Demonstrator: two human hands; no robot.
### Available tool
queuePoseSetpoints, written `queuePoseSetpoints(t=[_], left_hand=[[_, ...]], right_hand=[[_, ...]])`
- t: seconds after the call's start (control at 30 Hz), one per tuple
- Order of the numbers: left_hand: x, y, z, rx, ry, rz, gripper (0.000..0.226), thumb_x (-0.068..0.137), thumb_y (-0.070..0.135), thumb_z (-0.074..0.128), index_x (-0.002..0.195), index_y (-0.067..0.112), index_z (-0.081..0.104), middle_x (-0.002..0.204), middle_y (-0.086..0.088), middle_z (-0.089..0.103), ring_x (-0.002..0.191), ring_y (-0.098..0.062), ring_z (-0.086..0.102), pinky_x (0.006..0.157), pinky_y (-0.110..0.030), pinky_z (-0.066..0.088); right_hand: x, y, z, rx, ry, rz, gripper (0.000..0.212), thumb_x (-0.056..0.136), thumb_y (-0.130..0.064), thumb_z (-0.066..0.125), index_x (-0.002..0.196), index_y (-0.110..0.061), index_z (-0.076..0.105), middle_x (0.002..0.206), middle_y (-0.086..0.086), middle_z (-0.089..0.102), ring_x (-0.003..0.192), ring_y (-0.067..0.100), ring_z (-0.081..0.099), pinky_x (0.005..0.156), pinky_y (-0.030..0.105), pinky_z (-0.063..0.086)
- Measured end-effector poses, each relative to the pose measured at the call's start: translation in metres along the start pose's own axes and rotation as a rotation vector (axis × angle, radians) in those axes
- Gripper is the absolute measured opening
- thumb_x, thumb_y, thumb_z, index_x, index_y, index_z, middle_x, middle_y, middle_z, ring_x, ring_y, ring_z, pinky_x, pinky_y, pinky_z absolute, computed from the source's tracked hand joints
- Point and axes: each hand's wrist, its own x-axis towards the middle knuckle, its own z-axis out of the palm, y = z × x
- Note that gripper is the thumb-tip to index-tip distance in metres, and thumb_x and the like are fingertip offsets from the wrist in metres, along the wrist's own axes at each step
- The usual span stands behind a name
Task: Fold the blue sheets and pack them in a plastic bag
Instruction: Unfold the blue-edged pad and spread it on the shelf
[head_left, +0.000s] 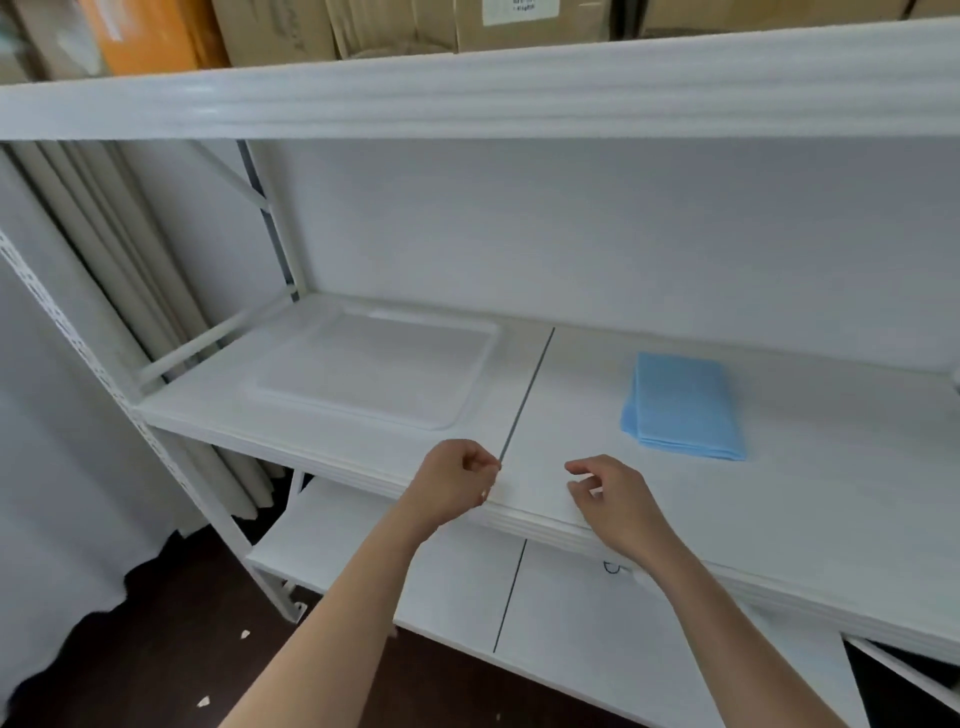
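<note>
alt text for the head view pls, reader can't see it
Two bare hands, left hand and right hand, hover empty with loosely curled fingers over the front edge of a white shelf. A stack of blue sheets lies to the right, a white tray to the left.

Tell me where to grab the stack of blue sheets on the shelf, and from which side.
Take the blue sheets at their near edge, where the layered edges show. They lie flat on the shelf, so slide fingers under and thumb on top. The right hand, nearer and holding nothing, probably suits best, coming from the front; the upper shelf overhangs.
</note>
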Motion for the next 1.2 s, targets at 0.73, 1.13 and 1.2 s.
queuePoseSetpoints(t=[0.73, 1.13, 1.2], left_hand=[[0.184, -0.047, 0.046, 0.209, -0.383, 0.029, 0.041, 0.090, 0.024, 0.062, 0.129, 0.018, 0.050, 0.126, -0.001, 0.043, 0.108, -0.010, 0.044, 0.085, -0.019, 0.037], [0.207, -0.060, 0.061, 0.185, -0.450, 0.097, 0.025, 0.088, 0.018, 0.063, 0.113, 0.017, 0.062, 0.105, -0.002, 0.047, 0.081, -0.005, 0.047, 0.064, -0.007, 0.037], [0.207, -0.058, 0.064, 0.171, -0.451, 0.104, 0.023, 0.088, 0.018, 0.064, 0.111, 0.018, 0.063, 0.104, -0.002, 0.048, 0.079, -0.003, 0.047, 0.065, -0.008, 0.038]], right_hand=[[0.112, 0.101, 0.017, -0.082, 0.631, 0.543, 0.053, 0.087, -0.012, 0.060, 0.137, -0.013, 0.040, 0.123, 0.016, 0.048, 0.109, 0.035, 0.053, 0.083, 0.041, 0.047], [0.106, 0.098, 0.032, -0.242, 0.705, 0.522, 0.012, 0.089, -0.012, 0.054, 0.080, -0.013, 0.062, 0.085, 0.002, 0.058, 0.072, 0.026, 0.058, 0.059, 0.033, 0.046], [0.101, 0.095, 0.036, -0.247, 0.716, 0.492, 0.013, 0.088, -0.011, 0.055, 0.077, -0.014, 0.060, 0.081, 0.001, 0.057, 0.069, 0.025, 0.057, 0.056, 0.032, 0.045]])
